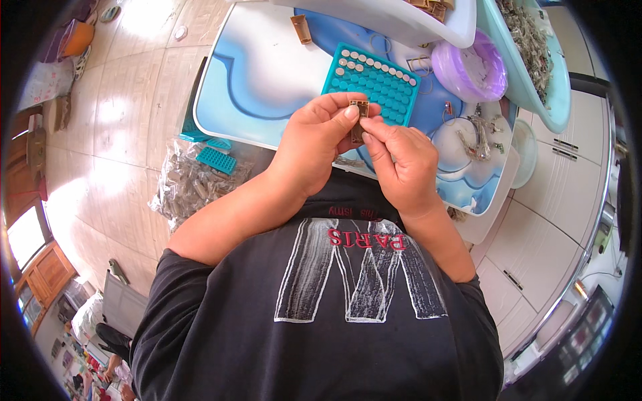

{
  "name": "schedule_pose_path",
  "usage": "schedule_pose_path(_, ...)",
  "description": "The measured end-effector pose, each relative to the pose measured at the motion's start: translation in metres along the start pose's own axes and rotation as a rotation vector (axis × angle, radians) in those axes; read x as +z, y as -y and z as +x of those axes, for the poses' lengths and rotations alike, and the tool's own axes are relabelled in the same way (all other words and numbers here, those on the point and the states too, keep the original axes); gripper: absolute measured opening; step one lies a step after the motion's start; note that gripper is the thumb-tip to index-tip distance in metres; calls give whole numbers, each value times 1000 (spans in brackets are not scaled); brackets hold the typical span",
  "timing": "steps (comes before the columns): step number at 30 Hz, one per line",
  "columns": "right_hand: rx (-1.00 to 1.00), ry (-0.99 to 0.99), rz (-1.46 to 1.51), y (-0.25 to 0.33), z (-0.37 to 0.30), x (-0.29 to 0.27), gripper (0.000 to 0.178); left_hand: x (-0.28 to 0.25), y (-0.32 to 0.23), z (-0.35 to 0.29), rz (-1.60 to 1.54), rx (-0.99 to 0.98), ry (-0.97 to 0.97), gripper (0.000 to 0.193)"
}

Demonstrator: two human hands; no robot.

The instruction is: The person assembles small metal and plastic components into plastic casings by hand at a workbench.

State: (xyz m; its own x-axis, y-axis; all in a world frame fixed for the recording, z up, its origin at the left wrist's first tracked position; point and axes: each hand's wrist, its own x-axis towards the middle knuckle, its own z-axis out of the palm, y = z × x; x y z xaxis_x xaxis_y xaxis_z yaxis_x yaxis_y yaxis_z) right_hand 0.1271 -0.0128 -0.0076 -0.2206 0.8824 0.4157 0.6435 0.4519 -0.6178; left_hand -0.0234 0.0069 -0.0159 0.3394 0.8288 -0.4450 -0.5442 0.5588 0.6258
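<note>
A small brown open-sided plastic casing [360, 109] is held upright over the near edge of the table. My left hand [314, 137] is closed round it, the thumb pressed on its face. Against the casing's right side, my right hand [401, 157] has thumb and forefinger pinched together; any small part between those fingertips is hidden. Just beyond both hands lies a teal tray [384, 85] with rows of round hollows. Round white pieces [364, 56] fill the far row and a few places at its left. Another brown casing [301, 29] rests on the far left of the table.
The blue-and-white table [261, 80] carries a purple-lined basin [468, 67], a white bin [428, 20] and a tangle of small wired parts [478, 137]. A pale teal tub [558, 87] of wired parts stands far right. On the floor at left sits a clear bag [184, 184] of casings.
</note>
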Motion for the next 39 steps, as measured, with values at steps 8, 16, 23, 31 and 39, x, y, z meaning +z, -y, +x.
schedule_pose_path(8, 315, 17, 220, -3, 18, 3, 10, -9, -2, -1, 6, -96, 12, 29)
schedule_pose_path(16, 211, 48, 229, -27, 46, 23, 7, -25, -16, 2, 23, -31, -33, 30)
schedule_pose_path(23, 21, -48, -275, -56, 59, 37, 12, -41, -22, 13, -52, 46, -123, 28)
schedule_pose_path(31, 36, -32, -98, -41, 57, 37, 10, -40, -25, 17, -72, 22, -144, 28)
schedule_pose_path(39, -132, -6, 32, -22, 60, 47, 13, -42, -23, 18, -115, 5, -119, 27)
